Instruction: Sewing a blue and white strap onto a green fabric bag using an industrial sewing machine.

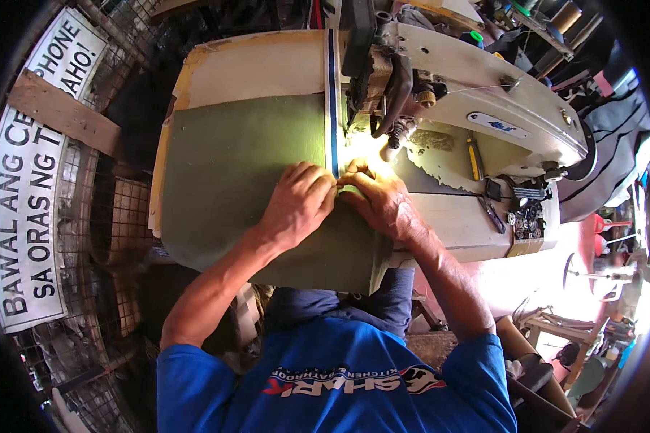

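Right of green sheeting (245,144) lie a yellow tool (475,160) and metal parts (530,220).

Can't make out what the left hand (301,198) and right hand (377,193) have between their fingertips, and the near end of the striped band (332,94) disappears there too. Just beyond the grip, glare washes out the sewing machine's (498,79) needle area. Off to its right, those little metal parts (529,219) are too tiny to identify.
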A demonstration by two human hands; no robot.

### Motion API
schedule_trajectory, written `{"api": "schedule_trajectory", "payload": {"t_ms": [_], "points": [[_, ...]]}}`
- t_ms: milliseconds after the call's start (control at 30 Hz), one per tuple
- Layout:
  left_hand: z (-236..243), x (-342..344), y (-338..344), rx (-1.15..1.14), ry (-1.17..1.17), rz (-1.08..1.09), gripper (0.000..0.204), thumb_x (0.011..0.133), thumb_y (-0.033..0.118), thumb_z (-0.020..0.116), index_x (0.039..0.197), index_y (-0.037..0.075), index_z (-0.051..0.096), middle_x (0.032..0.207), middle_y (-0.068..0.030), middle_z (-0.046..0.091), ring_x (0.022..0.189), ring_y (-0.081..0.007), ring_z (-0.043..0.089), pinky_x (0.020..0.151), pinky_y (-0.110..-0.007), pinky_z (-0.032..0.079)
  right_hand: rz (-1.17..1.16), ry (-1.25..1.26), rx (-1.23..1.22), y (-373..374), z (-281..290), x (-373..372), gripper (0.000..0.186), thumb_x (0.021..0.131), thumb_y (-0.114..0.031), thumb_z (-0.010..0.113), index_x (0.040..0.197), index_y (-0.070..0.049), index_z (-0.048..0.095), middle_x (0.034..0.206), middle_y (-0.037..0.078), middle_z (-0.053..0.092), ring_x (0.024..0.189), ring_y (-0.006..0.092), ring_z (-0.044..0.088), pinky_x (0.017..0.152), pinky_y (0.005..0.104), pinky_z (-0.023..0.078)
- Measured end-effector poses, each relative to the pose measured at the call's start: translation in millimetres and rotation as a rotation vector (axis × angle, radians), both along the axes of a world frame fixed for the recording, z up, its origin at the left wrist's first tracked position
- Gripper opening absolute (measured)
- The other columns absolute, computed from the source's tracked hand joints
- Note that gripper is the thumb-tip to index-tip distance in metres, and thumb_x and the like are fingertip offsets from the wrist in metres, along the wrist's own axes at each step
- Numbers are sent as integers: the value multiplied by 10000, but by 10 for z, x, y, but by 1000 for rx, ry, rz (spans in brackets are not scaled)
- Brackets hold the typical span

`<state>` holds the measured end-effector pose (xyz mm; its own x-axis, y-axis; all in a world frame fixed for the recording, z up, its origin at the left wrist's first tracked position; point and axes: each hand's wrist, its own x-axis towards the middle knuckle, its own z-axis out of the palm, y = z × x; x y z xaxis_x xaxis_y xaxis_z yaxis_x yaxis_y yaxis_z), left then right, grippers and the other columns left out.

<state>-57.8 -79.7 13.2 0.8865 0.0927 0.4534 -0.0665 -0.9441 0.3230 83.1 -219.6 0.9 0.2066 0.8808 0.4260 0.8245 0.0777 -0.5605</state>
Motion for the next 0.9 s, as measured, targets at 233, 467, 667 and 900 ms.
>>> {"api": "schedule_trajectory", "payload": {"t_ms": [233,467,667,900], "points": [[877,-902,-313,-159,123,80,261,763,-14,715,995,3,597,967,-125,602,901,-346,590,795,-439,493,251,292,251,-62,358,-713,215,846,-18,660,1041,-18,568,968,163,609,962,360,621,808,433,503],[1765,-1316,-338,-168,152,-121,248,639,12,802,847,6,668,759,-85,604,662,-259,595,563,-352,497,516,689,254,-242,794,-1282,246,896,-14,655,1075,18,490,1006,205,560,882,366,632,724,418,537],[1589,-1170,-554,-612,63,-481,184,744,126,812,852,35,695,786,-86,650,661,-235,627,531,-331,517,389,714,413,-904,987,-1409,220,909,-60,666,1041,62,540,859,214,621,775,295,647,743,377,550],[1183,-646,-1091,-910,16,-723,134,851,48,693,973,18,648,812,-126,635,678,-255,638,588,-342,519,-41,72,-121,-1598,1843,-903,163,686,-134,765,751,-57,637,708,70,686,521,202,609,572,356,477]]}}
